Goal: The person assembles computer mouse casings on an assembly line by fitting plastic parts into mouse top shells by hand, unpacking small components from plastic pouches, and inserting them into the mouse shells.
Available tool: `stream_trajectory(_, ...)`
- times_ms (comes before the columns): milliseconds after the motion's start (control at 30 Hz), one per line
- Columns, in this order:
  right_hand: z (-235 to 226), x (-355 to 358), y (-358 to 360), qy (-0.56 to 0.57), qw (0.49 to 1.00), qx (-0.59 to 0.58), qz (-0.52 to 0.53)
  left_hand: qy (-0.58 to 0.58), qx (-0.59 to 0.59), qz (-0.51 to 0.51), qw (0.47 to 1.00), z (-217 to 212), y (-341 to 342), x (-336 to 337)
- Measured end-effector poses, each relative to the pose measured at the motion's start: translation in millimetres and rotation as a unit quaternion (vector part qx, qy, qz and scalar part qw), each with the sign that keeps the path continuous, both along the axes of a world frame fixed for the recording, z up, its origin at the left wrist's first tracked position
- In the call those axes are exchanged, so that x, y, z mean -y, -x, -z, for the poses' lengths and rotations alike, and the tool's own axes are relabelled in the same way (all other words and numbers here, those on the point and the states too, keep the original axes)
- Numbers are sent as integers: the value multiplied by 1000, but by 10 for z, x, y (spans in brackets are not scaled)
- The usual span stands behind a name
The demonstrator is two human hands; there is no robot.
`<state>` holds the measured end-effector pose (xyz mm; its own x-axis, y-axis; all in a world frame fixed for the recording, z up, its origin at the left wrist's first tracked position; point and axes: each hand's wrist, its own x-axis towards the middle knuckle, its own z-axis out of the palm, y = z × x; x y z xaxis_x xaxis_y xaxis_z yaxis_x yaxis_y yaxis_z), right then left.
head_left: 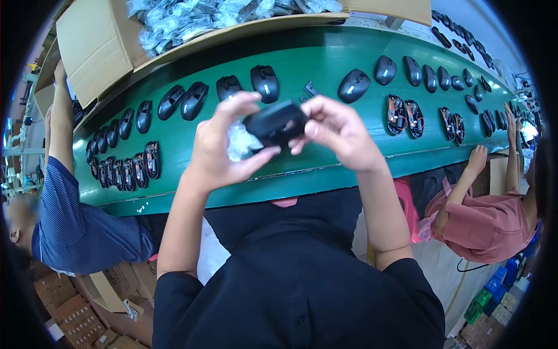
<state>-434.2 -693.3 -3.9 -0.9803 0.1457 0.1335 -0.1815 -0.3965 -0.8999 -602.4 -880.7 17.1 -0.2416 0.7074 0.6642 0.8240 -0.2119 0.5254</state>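
A black computer mouse shell (278, 123) is held up in front of me, over the near part of the green work table. My left hand (216, 145) curls round its left side, thumb below and fingers above. Between that palm and the shell sits a crumpled clear plastic bag (239, 142). Thumb and fingers of my right hand (343, 131) grip the shell's right end. Just beyond, a small dark plastic part (311, 89) lies on the table. Two black mouse shells, one of them (265, 83) the nearer to my hands, rest past my left fingers.
The green table (232, 195) carries rows of black mice (354, 85) on both sides, and opened mouse bases with wiring (397, 114). A cardboard box (96, 46) full of bagged parts (203, 23) stands at the far edge. Co-workers sit left (87, 221) and right (482, 215).
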Motion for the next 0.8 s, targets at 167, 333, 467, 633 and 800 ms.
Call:
stream_trajectory(167,44,350,-159,-190,980,-41,42,111,110,134,979,40,-12,336)
stream_trajectory(333,174,497,-118,-403,903,-47,140,136,43,110,984,112,-213,368)
stream_trajectory(467,139,453,-68,-429,876,-108,192,105,65,123,985,89,-191,255)
stream_trajectory(633,162,379,-150,-423,875,-155,179,202,45,113,972,20,-145,216)
stream_trajectory(800,129,298,-290,-494,814,-224,209,179,-18,185,966,-47,-180,182)
